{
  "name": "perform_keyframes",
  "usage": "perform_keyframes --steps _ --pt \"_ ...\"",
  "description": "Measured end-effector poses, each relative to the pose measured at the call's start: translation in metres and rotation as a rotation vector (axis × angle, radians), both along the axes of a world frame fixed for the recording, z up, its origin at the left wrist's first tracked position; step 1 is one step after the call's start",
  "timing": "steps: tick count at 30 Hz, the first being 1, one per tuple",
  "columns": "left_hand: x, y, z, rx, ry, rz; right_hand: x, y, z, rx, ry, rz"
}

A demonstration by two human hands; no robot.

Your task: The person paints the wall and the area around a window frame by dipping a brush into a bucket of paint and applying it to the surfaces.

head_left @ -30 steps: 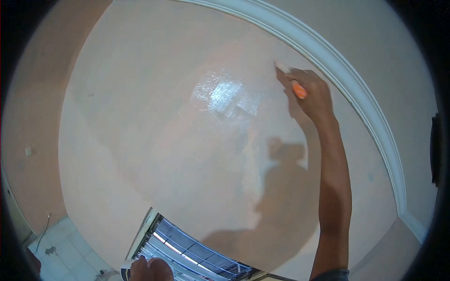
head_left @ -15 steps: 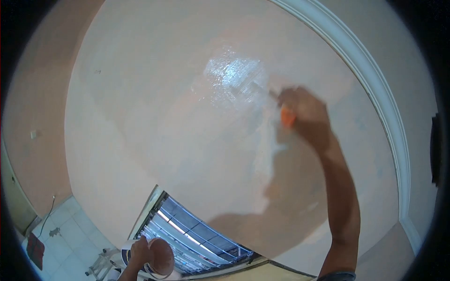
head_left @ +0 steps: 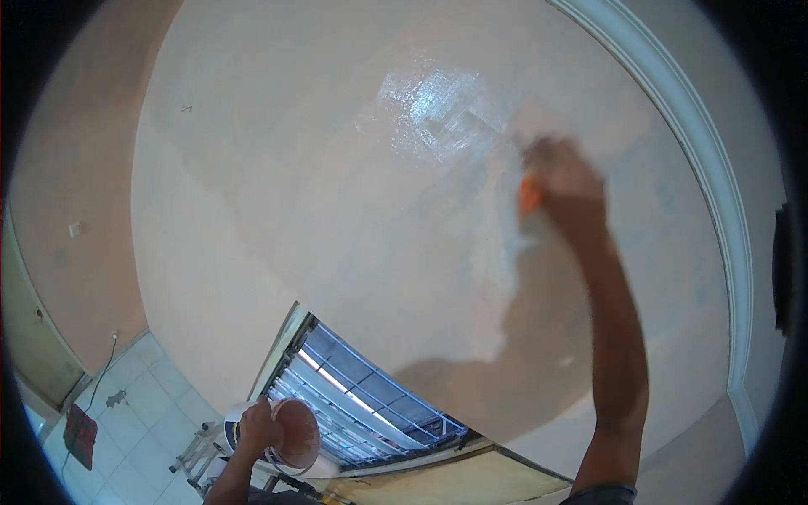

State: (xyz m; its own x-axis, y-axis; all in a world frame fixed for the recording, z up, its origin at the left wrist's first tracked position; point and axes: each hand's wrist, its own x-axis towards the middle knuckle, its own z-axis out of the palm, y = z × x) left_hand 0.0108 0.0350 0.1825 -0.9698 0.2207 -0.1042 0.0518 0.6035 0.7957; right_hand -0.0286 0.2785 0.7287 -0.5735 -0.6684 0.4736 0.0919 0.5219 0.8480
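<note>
My right hand [head_left: 568, 177] is closed on a tool with an orange handle [head_left: 529, 194], close to the pinkish wall [head_left: 362, 244]. Motion blurs the hand and the tool's working end. To its left a wet, shiny patch [head_left: 442, 109] marks the wall. At the lower left my left hand [head_left: 259, 427] grips the rim of a white bucket [head_left: 233, 424], whose open mouth shows a brownish-pink inside [head_left: 297, 432].
Below the wall is a barred window [head_left: 362, 396]. A metal ladder [head_left: 198, 454] stands at the lower left on the tiled floor [head_left: 139, 404], near a red object [head_left: 81, 436] with a cable. White moulding [head_left: 707, 143] curves along the right.
My right hand has shifted slightly right and up in view, still on the orange handle. The view has shifted a little; the window, bucket and wet patch appear farther right and higher.
</note>
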Motion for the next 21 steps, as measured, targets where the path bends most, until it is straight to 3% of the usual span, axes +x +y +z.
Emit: perform_keyframes --steps 3,6,8,10,11,12,14,16,18,21 --pt "-0.001 -0.003 0.005 -0.053 -0.023 -0.039 0.026 -0.004 -0.093 0.102 -0.278 -0.013" --pt "0.001 -0.001 0.004 -0.056 -0.011 -0.042 0.056 -0.018 -0.124 -0.014 -0.453 0.069" --pt "0.002 -0.001 0.011 -0.072 -0.016 -0.069 0.065 -0.024 -0.108 -0.304 -0.452 0.057" --pt "0.002 0.001 0.002 -0.086 -0.007 -0.071 0.059 -0.006 -0.074 -0.484 -0.216 0.0" --pt "0.003 0.003 -0.004 -0.091 0.011 -0.07 0.062 -0.001 -0.048 -0.156 -0.106 0.084" --pt "0.003 0.005 -0.009 -0.103 0.006 -0.076 0.06 0.004 -0.03 -0.022 0.028 0.066" --pt "0.003 0.006 -0.013 -0.118 0.019 -0.083 0.057 0.01 -0.025 -0.11 0.062 -0.108" --pt "0.004 0.007 -0.013 -0.115 0.044 -0.086 0.047 0.036 -0.054 -0.046 -0.001 -0.082" --pt "0.005 0.009 -0.006 -0.104 0.064 -0.085 0.05 0.038 -0.115 0.038 -0.17 -0.045" --pt "0.008 0.005 0.008 -0.099 0.046 -0.116 0.074 0.013 -0.184 -0.099 -0.477 -0.05"
